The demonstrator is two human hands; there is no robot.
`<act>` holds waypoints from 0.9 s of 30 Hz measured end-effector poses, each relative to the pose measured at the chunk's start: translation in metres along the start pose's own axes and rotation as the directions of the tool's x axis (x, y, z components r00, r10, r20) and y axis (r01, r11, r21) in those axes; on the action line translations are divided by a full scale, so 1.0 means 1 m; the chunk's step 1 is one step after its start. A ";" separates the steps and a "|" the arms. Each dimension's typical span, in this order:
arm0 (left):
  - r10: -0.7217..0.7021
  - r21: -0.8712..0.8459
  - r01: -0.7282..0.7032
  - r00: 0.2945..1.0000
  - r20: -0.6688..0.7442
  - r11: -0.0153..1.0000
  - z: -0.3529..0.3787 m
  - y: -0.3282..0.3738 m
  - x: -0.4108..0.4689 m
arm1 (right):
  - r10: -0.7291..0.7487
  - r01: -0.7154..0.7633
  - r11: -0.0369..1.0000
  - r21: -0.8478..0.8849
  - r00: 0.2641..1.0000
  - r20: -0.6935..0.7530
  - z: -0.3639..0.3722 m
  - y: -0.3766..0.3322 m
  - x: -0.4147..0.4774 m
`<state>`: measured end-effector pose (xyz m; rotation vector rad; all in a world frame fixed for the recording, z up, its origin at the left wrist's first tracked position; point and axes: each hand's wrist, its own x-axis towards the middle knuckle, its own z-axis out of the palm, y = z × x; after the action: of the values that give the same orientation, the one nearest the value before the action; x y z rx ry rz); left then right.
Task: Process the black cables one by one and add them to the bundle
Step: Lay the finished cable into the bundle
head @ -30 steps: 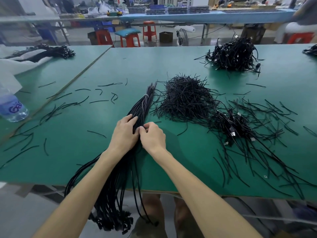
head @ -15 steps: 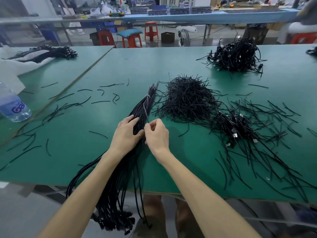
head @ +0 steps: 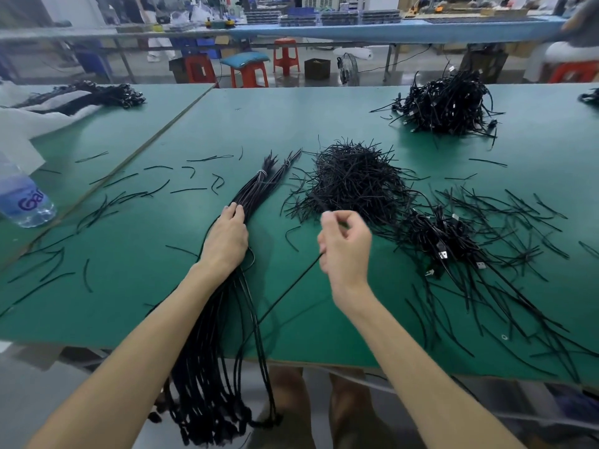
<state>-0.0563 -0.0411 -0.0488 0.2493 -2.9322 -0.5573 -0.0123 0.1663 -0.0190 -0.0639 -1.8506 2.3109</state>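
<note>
- Plainly, in the head view, the left grip (head: 227,236) lay flat on the bundle (head: 256,192), fingers nearly straight, pressing it to the green counter (head: 129,303). It pinned the bundle rather than clenching it.
- The bundle ran from a pale tie (head: 262,174) near its far tips, under that palm, and over the near counter edge, where its other ends hung down.
- The right grip (head: 345,244) was closed on a single cable (head: 290,286), pinched between thumb and fingertips and held up just right of the bundle. The strand slanted down and left towards the bundle's hanging part.
- Judging by this, the step in hand was bringing that one cable in alongside the rest. Doing it well called for a taut strand, laid parallel to the others, with its end matched to theirs before the left fingers lifted to admit it.
- The left palm likely needed to press throughout, since the overhanging weight could drag the bundle off the edge.
- The heap of short black ties (head: 353,179) and the tangle of loose cables (head: 453,247) lay close on the right, so a sweeping wrist could snag them.
</note>
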 end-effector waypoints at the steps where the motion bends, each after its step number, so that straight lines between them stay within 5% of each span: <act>1: 0.000 0.003 0.000 1.000 -0.006 1.000 0.000 0.000 0.000 | -0.006 0.006 1.000 0.010 0.999 -0.034 -0.008 -0.004 0.007; 7: 0.033 -0.069 -0.040 0.994 -0.109 0.997 0.000 0.004 -0.009 | 0.031 -0.042 0.996 -0.077 0.991 -0.134 -0.044 0.011 0.023; 13: 0.291 0.020 -0.298 0.915 -0.279 0.954 -0.009 0.031 -0.024 | 0.033 -0.040 0.995 -0.086 0.996 -0.082 -0.047 0.021 0.022; 15: 0.367 -0.038 -0.377 0.916 -0.161 0.925 -0.016 0.052 -0.033 | 0.048 -0.051 0.998 -0.042 0.996 -0.076 -0.048 0.020 0.022; 17: 0.372 -0.180 -0.345 0.916 0.149 0.921 -0.025 0.074 -0.043 | 0.060 -0.060 0.998 0.001 0.995 -0.083 -0.050 0.019 0.021; 19: 0.374 -0.265 -0.281 0.819 0.434 0.922 -0.030 0.091 -0.054 | 0.062 -0.057 0.997 0.044 0.992 -0.111 -0.051 0.019 0.021; 21: 0.437 -0.350 -0.276 0.696 0.569 0.895 -0.032 0.097 -0.063 | 0.052 -0.040 0.996 0.082 0.988 -0.143 -0.052 0.019 0.021; 24: 0.501 -0.477 -0.227 0.631 0.592 0.849 -0.036 0.096 -0.068 | 0.044 -0.026 0.993 0.116 0.986 -0.161 -0.053 0.021 0.022; 27: 0.539 -0.685 -0.126 0.723 0.432 0.717 -0.039 0.096 -0.064 | 0.024 -0.019 0.999 0.038 0.987 -0.158 -0.051 0.023 0.023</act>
<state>-0.0001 0.0454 0.0157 -0.7066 -2.9643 -1.7525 -0.0302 0.2145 -0.0506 -0.2559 -1.7386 2.2799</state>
